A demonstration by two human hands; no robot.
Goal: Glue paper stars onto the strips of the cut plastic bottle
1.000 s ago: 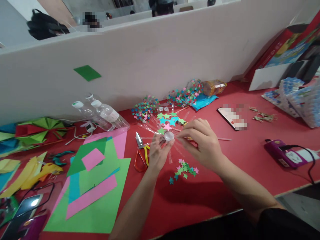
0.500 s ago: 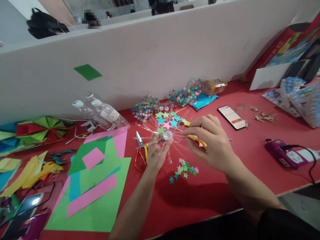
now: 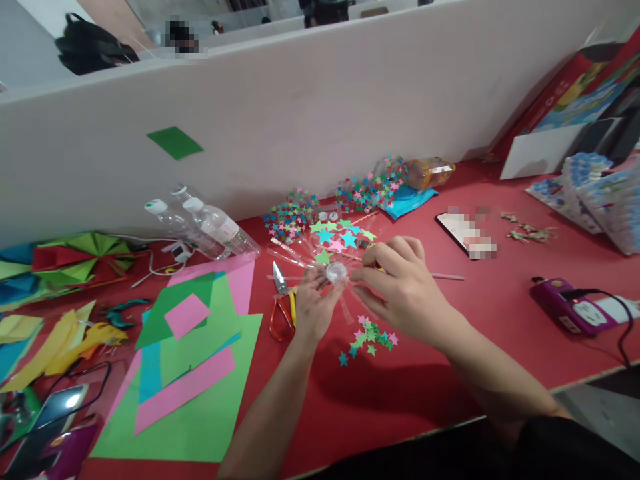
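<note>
My left hand [image 3: 319,300] grips a clear plastic bottle piece [image 3: 336,271], whose round neck faces up and whose thin strips spread outward. Close to its right side, my right hand [image 3: 400,283] has its fingers bent together; what they hold is mostly hidden, with a bit of yellow showing behind them. Large paper stars [image 3: 337,245] in green, blue and pink lie just beyond the piece. Small stars [image 3: 371,337] form a loose pile in front of my hands. Scissors with red and yellow handles [image 3: 282,319] rest left of my left hand.
Coloured paper sheets [image 3: 200,400] and clear bottles [image 3: 215,227] are on the left. Star-covered decorations [image 3: 291,215] stand along the white partition [image 3: 300,120]. A phone [image 3: 463,235] and a purple device [image 3: 573,307] lie on the right of the red table [image 3: 390,413].
My right hand has moved left, closer to the clear piece, and the yellow tool it held is now mostly hidden behind its fingers. My left hand has stayed nearly still.
</note>
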